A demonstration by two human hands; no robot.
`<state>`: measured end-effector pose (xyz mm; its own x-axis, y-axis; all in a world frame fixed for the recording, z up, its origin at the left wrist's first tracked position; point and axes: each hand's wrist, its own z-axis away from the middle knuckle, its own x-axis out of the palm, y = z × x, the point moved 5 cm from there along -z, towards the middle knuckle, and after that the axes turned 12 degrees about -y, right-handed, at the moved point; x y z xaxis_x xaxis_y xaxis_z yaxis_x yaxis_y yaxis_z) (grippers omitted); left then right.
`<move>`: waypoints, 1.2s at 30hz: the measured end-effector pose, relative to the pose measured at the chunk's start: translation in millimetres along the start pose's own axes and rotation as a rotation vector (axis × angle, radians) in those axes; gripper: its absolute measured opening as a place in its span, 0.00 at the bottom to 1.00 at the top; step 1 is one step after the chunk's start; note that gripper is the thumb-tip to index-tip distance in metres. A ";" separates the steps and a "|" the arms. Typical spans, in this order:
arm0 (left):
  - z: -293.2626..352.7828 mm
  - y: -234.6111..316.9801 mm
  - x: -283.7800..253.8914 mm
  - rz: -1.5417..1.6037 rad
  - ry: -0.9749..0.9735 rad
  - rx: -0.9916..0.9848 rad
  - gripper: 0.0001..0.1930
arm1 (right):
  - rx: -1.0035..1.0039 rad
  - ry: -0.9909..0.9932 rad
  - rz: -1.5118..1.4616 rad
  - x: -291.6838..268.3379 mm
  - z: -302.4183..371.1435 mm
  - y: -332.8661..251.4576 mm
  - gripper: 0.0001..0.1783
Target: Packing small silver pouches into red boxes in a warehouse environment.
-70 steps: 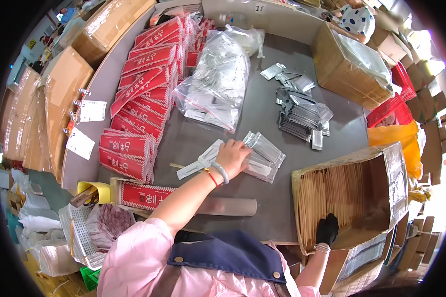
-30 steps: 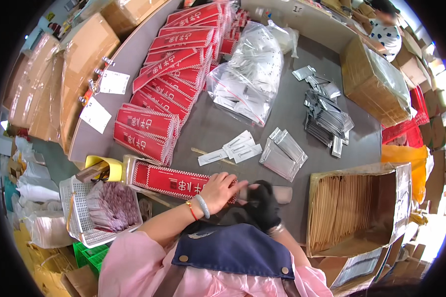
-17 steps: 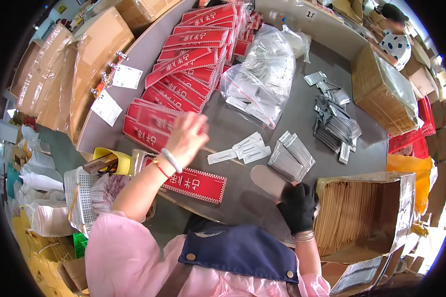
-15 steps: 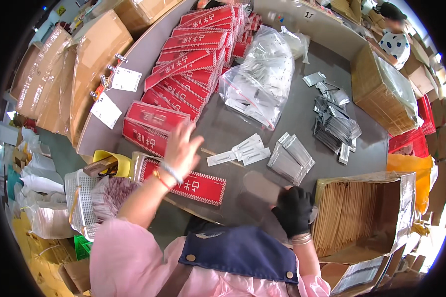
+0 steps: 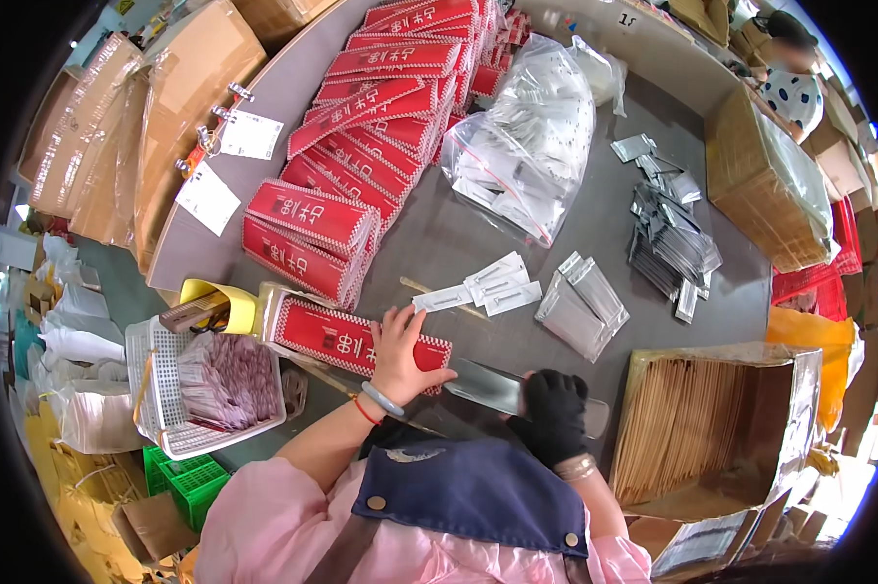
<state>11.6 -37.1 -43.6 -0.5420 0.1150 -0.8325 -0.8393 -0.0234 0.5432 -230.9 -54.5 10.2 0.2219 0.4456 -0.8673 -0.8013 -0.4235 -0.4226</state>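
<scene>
My bare left hand (image 5: 398, 358) lies with fingers spread on the right end of a flat red printed packet (image 5: 308, 331) near the table's front edge. Its thumb reaches past the packet's end, close to a long, shiny, flat strip (image 5: 483, 385), clear or silvery. My right hand (image 5: 553, 414), in a black glove, is closed over the middle of that strip; the strip's rounded far end shows beyond the glove. Beyond my hands lie a few small white packets (image 5: 502, 282) and a group of flat clear-and-silver sleeves (image 5: 583, 307).
Overlapping red packets (image 5: 361, 146) fill the left back. A clear bag of white packets (image 5: 536, 136) lies beside them, with grey packets (image 5: 668, 234) further right. An open carton of thin brown sticks or sheets (image 5: 677, 419) stands right; a white basket (image 5: 162, 389) stands left.
My left hand has come down and to the right, from above the stacked red packets onto the near packet. My right hand has shifted slightly left with the strip.
</scene>
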 end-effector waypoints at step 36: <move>-139.9 141.1 53.9 -0.158 -0.105 0.604 0.21 | 1.123 0.425 -0.103 22.0 221.5 207.1 0.20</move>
<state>-142.1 -173.1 -27.1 -0.3805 0.1685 -0.9093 -0.7201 0.5629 0.4056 -515.1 42.3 -38.1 0.3096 0.0517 -0.9495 -0.7585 0.6156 -0.2138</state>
